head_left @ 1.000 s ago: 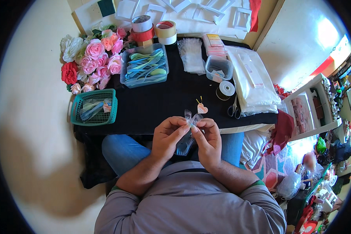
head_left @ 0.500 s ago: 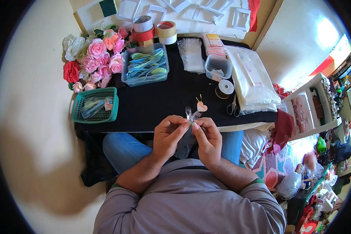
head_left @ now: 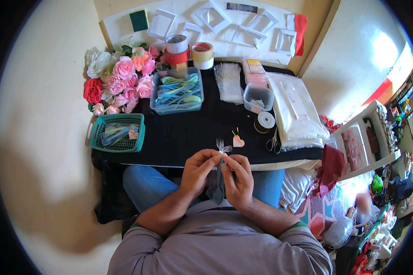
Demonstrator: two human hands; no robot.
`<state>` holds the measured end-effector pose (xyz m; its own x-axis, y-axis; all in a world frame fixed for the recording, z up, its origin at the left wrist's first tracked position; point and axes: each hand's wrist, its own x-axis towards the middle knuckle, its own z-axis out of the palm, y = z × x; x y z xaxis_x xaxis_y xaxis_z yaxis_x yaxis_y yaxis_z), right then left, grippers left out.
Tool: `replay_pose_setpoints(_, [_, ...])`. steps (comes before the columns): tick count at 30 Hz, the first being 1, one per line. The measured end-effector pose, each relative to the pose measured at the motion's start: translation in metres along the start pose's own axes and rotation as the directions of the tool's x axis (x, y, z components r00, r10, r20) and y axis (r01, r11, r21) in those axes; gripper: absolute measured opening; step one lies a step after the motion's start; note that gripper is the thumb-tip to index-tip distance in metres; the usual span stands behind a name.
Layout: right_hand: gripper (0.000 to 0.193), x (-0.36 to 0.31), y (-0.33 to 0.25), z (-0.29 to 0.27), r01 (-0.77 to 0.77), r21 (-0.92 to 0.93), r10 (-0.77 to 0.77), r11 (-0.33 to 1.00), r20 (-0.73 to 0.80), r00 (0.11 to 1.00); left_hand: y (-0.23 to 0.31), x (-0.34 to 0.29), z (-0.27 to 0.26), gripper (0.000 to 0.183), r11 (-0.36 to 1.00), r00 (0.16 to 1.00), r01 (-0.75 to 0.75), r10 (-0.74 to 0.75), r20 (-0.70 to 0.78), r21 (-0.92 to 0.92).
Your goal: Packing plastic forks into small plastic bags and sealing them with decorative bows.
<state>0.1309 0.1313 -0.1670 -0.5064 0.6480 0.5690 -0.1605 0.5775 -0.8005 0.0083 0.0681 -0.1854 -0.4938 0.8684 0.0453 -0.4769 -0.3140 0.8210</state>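
We see a clear plastic bag (head_left: 215, 189) at the near edge of the black-covered table (head_left: 183, 135), its gathered neck pinched between the fingertips of both the left hand (head_left: 200, 167) and the right hand (head_left: 238, 178); its contents we cannot make out. Reckoning from that neck, a heart-shaped tag (head_left: 238, 141) lies closest, at two o'clock, in the way on that side. Beyond it we find a white-ended spool (head_left: 265, 120), then stacked plastic sleeves (head_left: 303, 130). Scissors (head_left: 273, 145) lie toward three, a spoon-filled tub (head_left: 176, 109) at eleven, artificial roses (head_left: 124, 68) at ten, a green basket (head_left: 142, 134) at nine.
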Motion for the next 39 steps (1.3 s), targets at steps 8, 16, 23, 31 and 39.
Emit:
replay_pose_setpoints(8, [0.039, -0.006, 0.004, 0.004, -0.039, -0.019, 0.04, 0.999, 0.087, 0.995, 0.0, -0.003, -0.003, 0.016, 0.998, 0.999, 0.042, -0.042, -0.005, -0.037])
replay_pose_setpoints(16, [0.038, 0.005, 0.004, 0.013, -0.086, -0.028, 0.089, 0.996, 0.113, 0.99, 0.006, 0.01, -0.013, 0.014, 1.0, 0.994, -0.001, 0.004, 0.111, -0.028])
replay_pose_setpoints(23, [0.041, 0.022, 0.006, 0.015, -0.047, -0.135, 0.055, 0.99, 0.052, 0.997, 0.013, 0.034, -0.004, 0.017, 0.982, 0.979, -0.027, 0.064, 0.193, -0.187])
replay_pose_setpoints(31, [0.044, 0.048, 0.003, 0.017, -0.059, -0.16, 0.064, 0.985, 0.029, 0.998, 0.02, 0.056, -0.003, 0.017, 0.988, 0.98, -0.028, 0.058, 0.19, -0.155])
replay_pose_setpoints(39, [0.045, 0.06, 0.02, 0.029, -0.028, -0.197, 0.082, 0.98, 0.276, 0.958, 0.016, 0.061, -0.029, 0.015, 0.991, 0.999, -0.024, 0.027, 0.025, -0.134])
